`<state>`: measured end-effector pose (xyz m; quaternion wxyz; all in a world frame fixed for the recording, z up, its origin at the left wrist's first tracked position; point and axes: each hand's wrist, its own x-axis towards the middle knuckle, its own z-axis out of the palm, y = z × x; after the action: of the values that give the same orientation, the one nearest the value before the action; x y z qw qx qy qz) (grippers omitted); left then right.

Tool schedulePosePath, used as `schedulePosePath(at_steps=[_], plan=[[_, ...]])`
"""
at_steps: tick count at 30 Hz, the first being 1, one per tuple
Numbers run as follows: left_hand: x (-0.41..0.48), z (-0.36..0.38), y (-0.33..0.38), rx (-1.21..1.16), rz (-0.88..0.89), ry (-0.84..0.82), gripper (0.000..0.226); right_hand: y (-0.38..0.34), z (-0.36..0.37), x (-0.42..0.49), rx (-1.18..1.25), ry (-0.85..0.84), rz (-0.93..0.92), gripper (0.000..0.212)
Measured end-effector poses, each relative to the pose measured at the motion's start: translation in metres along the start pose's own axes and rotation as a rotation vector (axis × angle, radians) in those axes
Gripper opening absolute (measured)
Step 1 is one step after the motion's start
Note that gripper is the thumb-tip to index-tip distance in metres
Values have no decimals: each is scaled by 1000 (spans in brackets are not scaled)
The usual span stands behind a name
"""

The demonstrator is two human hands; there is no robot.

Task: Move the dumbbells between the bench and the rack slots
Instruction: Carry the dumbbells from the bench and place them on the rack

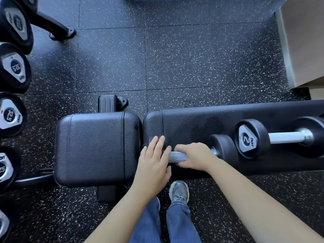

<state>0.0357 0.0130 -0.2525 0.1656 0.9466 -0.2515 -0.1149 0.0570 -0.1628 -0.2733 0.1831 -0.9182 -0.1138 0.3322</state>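
The person is about to lift a small dumbbell [223, 148] off the bench [98, 148]. To do it well, the right hand [194, 156] should hold the middle of the handle [178, 156], so that neither end tips down. Right now it sits close to the right end, so it may help to slide it a little toward the middle. The lift should go straight up, so the dumbbell does not bump the second dumbbell [252, 138] just beside it. The rack [54, 26] stands off to the left, full of big dumbbells [13, 67], so the person has to turn and carry the weight that way with care.

The small dumbbell lies on the long pad of the bench, near the front edge and close to the gap between the two pads. The right hand is wrapped around its handle, fingers curled over the top. The left hand [154, 165] is flat, fingers straight, and lies over the dumbbell's left end, hiding it. It grips nothing. The second dumbbell, marked 2, lies further right on the same pad, and no hand touches it.
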Motion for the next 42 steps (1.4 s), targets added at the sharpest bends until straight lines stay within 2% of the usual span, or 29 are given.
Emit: schedulePosePath(at_steps=[8, 11, 14, 18, 24, 29, 35, 42], plan=[[-16, -7, -4, -30, -55, -23, 57, -17, -1, -14, 102, -138, 76, 29], [-20, -19, -10, -39, 10, -42, 56, -29, 4, -31, 122, -178, 105, 29], [-29, -37, -6, -33, 98, -63, 57, -42, 3, -50, 222, -159, 165, 32], [-27, -71, -3, -20, 124, -51, 53, -61, -16, -67, 345, -114, 203, 36], [-31, -133, 10, -7, 210, 22, 50, -93, -52, -101, 483, -14, 216, 43], [-49, -189, 30, 41, 229, 85, 51, -124, -98, -139, 478, -28, 168, 35], [-90, -252, 66, 83, 200, 176, 48, -158, -155, -193, 405, -116, 49, 38], [-141, -295, 119, 87, 45, 284, 48, -187, -199, -248, 319, -248, -44, 33]])
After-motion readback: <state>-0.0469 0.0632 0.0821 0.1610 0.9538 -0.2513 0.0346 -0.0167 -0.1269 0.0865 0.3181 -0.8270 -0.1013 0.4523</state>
